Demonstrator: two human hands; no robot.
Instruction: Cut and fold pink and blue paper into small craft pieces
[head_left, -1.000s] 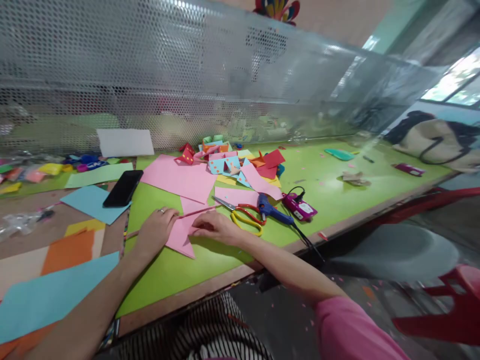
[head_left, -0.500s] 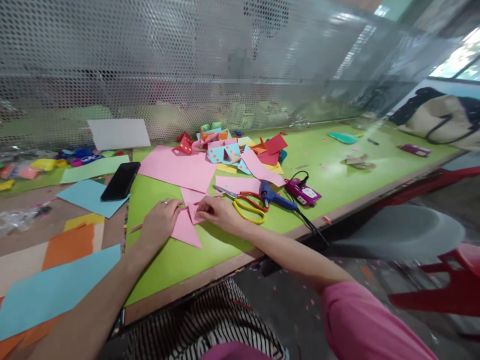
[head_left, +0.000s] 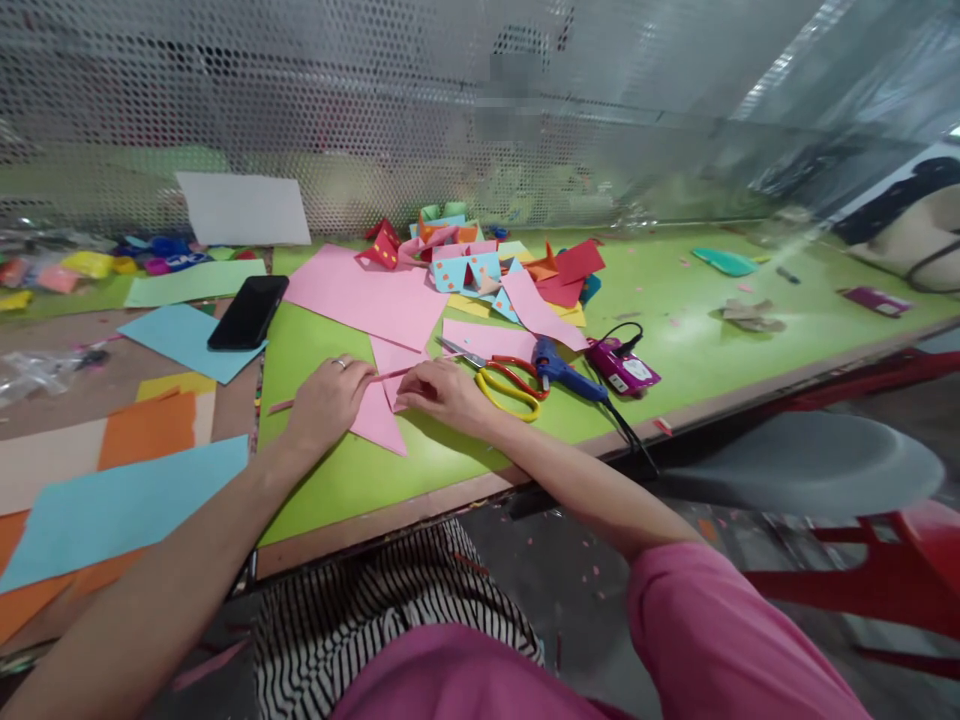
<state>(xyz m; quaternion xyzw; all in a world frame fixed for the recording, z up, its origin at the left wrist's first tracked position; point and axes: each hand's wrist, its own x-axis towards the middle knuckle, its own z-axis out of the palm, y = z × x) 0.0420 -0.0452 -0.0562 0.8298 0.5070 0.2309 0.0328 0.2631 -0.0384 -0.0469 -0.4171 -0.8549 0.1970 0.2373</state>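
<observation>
A thin pink paper strip (head_left: 386, 377) runs slantwise between my hands, with its near end sticking out left of my left hand (head_left: 330, 400). The fingers of that hand, with a ring on one, are closed round the strip. My right hand (head_left: 442, 395) has its fingers curled in a pinch at the strip's other part; the fingertips are partly hidden. Beneath lie cut pink paper pieces (head_left: 380, 420) on the green tabletop. Scissors with yellow and red handles (head_left: 510, 403) lie just right of my right hand, beside a blue glue gun (head_left: 568, 375).
A large pink sheet (head_left: 367, 300) lies behind my hands, with a pile of folded colored paper (head_left: 465, 265) beyond it. A black phone (head_left: 249, 313) and a blue sheet (head_left: 142, 500) are at left. A purple box with a cable (head_left: 624, 367) sits near the front edge.
The view has tilted down, so the table sits higher in the picture. Both hands stay at the strip, and more of it shows as a straight line between them.
</observation>
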